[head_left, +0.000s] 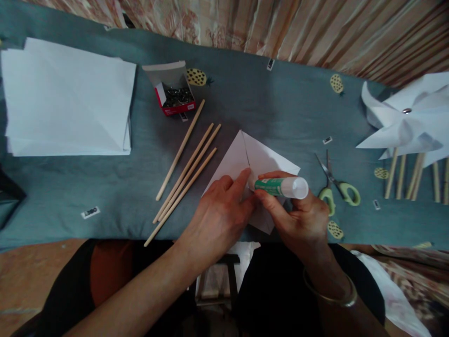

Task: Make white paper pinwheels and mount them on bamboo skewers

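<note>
Glue work: we seem to be gluing near the middle of the white paper (275, 161), so we do best to press lightly, make short strokes and lay a thin, even film.
Paper control: we want it pinned close to the glued spot, since a loose sheet could wrinkle or slide under the stick.
Dark line: it runs from the far corner toward our fingers; whether it is a cut or a mark, we cannot tell, so we had better stroke gently near it.
Glue stick (280, 187): we have it aslant above the sheet, its narrow end by our left fingertips; whether that end touches the paper, we cannot quite see.
Right hand (298, 215): we close it round the glue stick, thumb and fingers wrapped on the barrel.
Left hand (222, 203): we rest it on the paper, loosely spread, index finger stretched toward the glue end, the other fingers bent.
Neighbours: wooden sticks (188, 164) lie left of the sheet, green-handled scissors (329, 181) just beside our right hand.
</note>
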Motion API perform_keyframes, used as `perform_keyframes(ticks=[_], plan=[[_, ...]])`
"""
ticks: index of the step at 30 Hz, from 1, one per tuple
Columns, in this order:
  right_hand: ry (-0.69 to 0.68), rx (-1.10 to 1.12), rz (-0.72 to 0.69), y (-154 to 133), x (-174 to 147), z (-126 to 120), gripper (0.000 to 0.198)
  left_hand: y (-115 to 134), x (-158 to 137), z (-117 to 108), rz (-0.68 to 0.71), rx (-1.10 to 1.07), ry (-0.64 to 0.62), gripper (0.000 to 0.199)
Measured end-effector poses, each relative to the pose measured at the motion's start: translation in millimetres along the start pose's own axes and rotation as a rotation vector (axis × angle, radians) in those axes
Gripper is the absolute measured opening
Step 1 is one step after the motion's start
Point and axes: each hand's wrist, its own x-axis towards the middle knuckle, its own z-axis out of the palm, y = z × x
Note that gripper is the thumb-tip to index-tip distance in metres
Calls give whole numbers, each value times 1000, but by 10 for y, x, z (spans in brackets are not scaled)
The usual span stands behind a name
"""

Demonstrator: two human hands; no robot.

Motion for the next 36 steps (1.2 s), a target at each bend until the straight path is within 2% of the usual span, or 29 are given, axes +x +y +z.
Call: perform_keyframes(ticks=[36], plan=[[42,47,2,76,59,24,17,10,23,-34,-21,-39,-17,25]])
